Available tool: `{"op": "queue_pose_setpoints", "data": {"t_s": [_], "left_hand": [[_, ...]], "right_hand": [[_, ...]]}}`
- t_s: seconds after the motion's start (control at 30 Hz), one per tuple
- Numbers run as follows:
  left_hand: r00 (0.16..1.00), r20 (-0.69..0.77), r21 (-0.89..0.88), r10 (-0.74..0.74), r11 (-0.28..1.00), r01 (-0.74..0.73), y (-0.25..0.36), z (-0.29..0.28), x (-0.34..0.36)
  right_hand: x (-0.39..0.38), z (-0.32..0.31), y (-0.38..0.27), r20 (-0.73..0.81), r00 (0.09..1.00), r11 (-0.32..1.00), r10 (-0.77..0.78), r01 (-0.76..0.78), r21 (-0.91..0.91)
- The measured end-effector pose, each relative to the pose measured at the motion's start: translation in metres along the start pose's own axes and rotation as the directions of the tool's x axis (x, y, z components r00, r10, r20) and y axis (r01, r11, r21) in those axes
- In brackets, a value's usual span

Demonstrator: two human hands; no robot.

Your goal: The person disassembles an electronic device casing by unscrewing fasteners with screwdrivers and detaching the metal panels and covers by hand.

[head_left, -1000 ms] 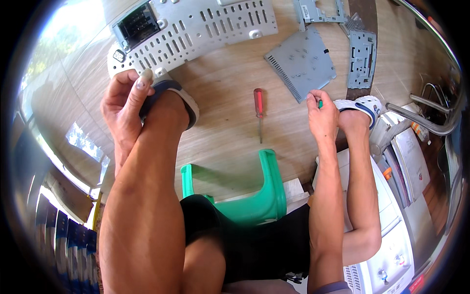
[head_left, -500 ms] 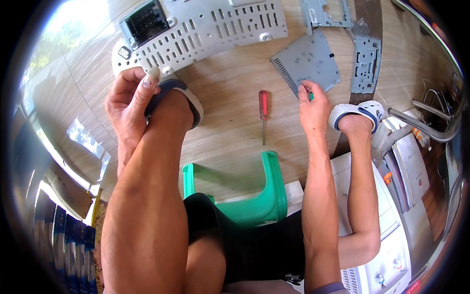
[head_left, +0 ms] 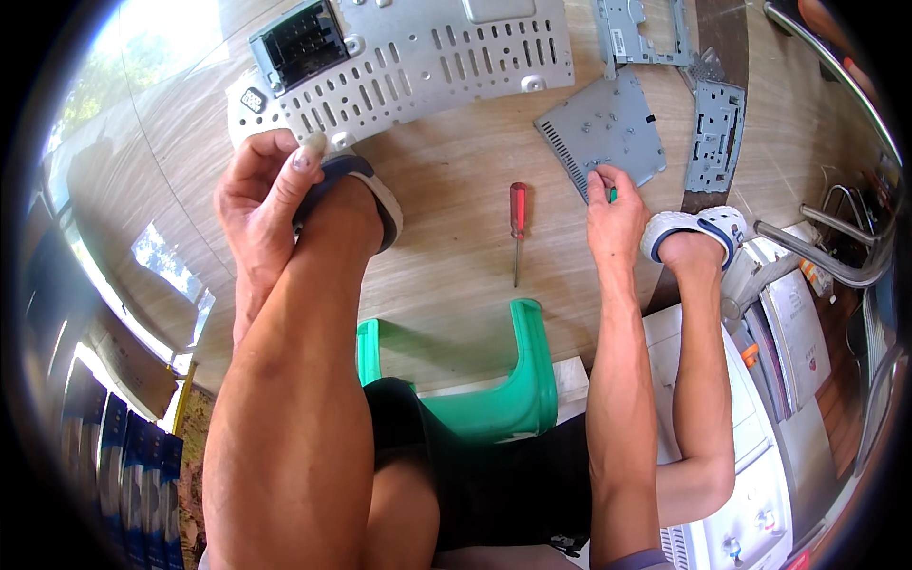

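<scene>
My left hand (head_left: 261, 195) is by the lower left edge of a silver metal casing (head_left: 408, 85) with rows of slots and a black connector block (head_left: 299, 49). Its fingers are curled against the thumb, and whatever they may pinch is hidden. My right hand (head_left: 617, 214) is closed around a small tool with a green handle (head_left: 614, 195), mostly covered by the fingers. It is at the near corner of a grey metal plate (head_left: 632, 142), on which several small screws (head_left: 596, 130) lie scattered. A red-handled screwdriver (head_left: 518, 214) lies on the floor between my hands.
A grey metal frame (head_left: 655, 43) and a perforated grey panel (head_left: 714, 133) lie at the far right. A green plastic stool (head_left: 494, 404) stands below me. Chrome tube legs (head_left: 826, 249) and white drawers (head_left: 750, 465) border the right side.
The whole view has shifted slightly, with the scene sitting a little lower and farther right. Both hands keep nearly the same places beside the casing and the plate.
</scene>
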State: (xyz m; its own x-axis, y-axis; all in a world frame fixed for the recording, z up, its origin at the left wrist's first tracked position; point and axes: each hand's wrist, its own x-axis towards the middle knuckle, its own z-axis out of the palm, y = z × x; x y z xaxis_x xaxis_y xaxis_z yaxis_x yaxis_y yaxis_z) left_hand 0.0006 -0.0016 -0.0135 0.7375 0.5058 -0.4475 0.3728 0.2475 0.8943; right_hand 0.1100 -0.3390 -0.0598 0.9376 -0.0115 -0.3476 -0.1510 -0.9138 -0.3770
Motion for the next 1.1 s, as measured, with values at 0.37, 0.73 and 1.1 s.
{"op": "queue_pose_setpoints", "data": {"t_s": [0.37, 0.73, 1.1], "left_hand": [[1.000, -0.003, 0.021, -0.010, 1.000, 0.010, 0.002, 0.000, 0.000], [1.000, 0.009, -0.009, -0.012, 1.000, 0.013, 0.002, 0.000, -0.001], [1.000, 0.021, -0.137, -0.017, 0.990, 0.019, 0.008, 0.010, -0.002]], "right_hand": [[0.006, 0.001, 0.006, -0.044, 0.995, 0.996, -0.089, 0.089, -0.014], [0.012, 0.003, 0.013, -0.028, 0.964, 0.951, -0.265, 0.256, -0.173], [0.019, -0.002, 0.008, 0.045, 0.969, 0.933, -0.244, 0.247, -0.262]]}}
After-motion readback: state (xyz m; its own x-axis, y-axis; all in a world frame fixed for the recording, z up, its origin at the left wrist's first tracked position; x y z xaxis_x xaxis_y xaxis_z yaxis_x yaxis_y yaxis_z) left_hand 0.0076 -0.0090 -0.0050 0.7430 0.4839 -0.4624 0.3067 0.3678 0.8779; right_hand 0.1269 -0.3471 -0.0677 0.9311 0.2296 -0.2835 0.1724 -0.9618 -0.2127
